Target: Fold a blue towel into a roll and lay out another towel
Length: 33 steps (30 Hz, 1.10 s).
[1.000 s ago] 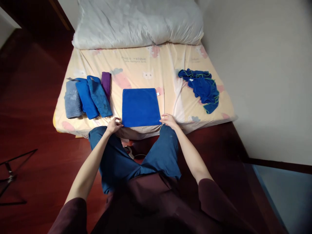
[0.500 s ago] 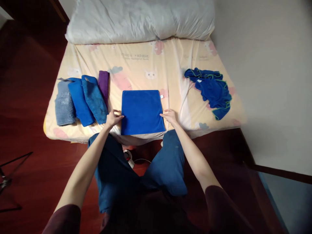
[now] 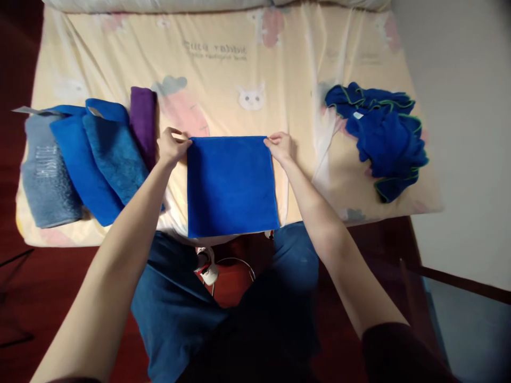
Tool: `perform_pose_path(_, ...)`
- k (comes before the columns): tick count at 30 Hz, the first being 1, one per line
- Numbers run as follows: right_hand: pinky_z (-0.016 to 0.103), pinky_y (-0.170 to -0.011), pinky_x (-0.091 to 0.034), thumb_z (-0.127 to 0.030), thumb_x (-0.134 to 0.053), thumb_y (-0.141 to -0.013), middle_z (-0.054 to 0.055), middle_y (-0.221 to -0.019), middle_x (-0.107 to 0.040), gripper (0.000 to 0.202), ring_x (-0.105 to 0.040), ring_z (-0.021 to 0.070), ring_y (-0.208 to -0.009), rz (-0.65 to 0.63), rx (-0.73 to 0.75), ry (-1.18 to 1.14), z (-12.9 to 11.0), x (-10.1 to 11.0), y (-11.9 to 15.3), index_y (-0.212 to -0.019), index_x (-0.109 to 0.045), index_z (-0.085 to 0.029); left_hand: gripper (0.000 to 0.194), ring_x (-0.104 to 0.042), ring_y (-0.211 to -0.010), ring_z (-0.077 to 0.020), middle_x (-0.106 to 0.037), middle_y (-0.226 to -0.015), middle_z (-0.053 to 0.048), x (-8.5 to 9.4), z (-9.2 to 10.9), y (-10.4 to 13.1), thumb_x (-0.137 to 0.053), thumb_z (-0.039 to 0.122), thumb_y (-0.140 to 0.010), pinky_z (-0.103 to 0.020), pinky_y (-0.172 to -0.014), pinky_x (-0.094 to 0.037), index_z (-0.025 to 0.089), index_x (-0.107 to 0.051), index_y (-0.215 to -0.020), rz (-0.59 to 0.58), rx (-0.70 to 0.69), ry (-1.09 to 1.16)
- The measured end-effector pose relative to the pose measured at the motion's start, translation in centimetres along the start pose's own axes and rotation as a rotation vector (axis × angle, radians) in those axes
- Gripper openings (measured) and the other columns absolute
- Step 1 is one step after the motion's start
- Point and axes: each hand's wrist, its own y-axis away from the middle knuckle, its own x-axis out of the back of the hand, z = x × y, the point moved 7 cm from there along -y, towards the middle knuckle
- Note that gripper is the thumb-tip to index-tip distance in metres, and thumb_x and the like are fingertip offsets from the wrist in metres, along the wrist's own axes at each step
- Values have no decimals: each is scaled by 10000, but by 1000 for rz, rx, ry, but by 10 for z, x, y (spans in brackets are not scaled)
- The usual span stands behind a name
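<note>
A square blue towel (image 3: 231, 186) lies flat at the front edge of the bed, between my arms. My left hand (image 3: 173, 146) pinches its far left corner between thumb and fingers. At the far right corner, my right hand (image 3: 280, 146) grips the cloth the same way. Left of the towel lie several folded towels: a grey one (image 3: 50, 175), a bright blue one (image 3: 85, 167), a darker blue one (image 3: 114, 154) and a purple one (image 3: 143, 125). A crumpled heap of blue cloths with green edging (image 3: 387, 138) rests on the right.
The bed (image 3: 247, 119) has a pale yellow sheet with rabbit and carrot prints. A white quilt (image 3: 159, 5) lies at its far side. A wall (image 3: 467, 133) borders the right. My knees are at the front edge, above a dark red floor (image 3: 231, 290).
Both hands have moved from the towel's sides to its far corners and now pinch them. The towel's label at the right edge no longer shows. My view has come closer to the bed.
</note>
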Motion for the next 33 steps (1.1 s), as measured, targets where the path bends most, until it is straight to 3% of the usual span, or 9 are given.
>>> perform_pose_path(6,466,-1001,-596,-415,-729,-910,88,-892,-760,258,-744,268,-986,-57,113,80,-17,-7,-8,-978,-707,-167,285,-708,-984,-194,-777,-991,-23,-18,7,-15,-721,192,-854,-361,-985,-552,132,-691,-1131,-87,-111,-73)
perform_pose_path(13,416,-1008,-592,-413,-729,-928,34,-839,-720,210,-741,245,-1028,-68,200,159,-17,-5,-7,-980,-722,-210,212,-652,-924,-215,-777,-983,-58,-16,32,-10,-688,126,-861,-370,-1010,-526,122,-786,-1049,-49,-222,-257)
perform_pose_path(18,430,-983,-603,-289,-760,-876,50,-822,-699,126,-733,238,-951,-95,131,166,-15,-7,-14,-854,-699,-181,230,-620,-1076,-199,-727,-1223,-88,-20,35,-12,-675,121,-889,-331,-1120,-460,115,-768,-1099,-123,-255,-304)
perform_pose_path(24,509,-949,-630,-327,-753,-894,58,-905,-688,221,-717,224,-972,-152,45,42,-23,-3,-15,-981,-685,-136,172,-610,-993,-161,-727,-1074,-15,-21,31,-19,-738,188,-901,-358,-1136,-474,131,-706,-1060,-271,-243,-321)
perform_pose_path(27,535,-978,-630,-343,-758,-905,67,-960,-705,218,-721,243,-1015,-162,11,59,-31,0,-18,-1022,-693,-170,188,-616,-964,-147,-736,-1048,3,-15,34,-20,-738,184,-911,-315,-1076,-503,131,-701,-1088,-249,-261,-279)
perform_pose_path(31,500,-1037,-614,-149,-751,-876,61,-960,-714,106,-727,222,-960,-78,48,159,-42,3,-31,-975,-719,-168,158,-593,-935,-124,-731,-1042,53,-8,41,-31,-725,199,-921,-294,-1023,-523,164,-675,-1067,-165,-230,-178)
perform_pose_path(33,483,-1043,-611,-131,-695,-908,47,-979,-707,99,-714,209,-949,-22,90,201,-43,2,-37,-976,-717,-199,138,-563,-946,-103,-715,-1040,95,-11,43,-37,-701,232,-937,-282,-1027,-521,195,-641,-1055,-132,-224,-170)
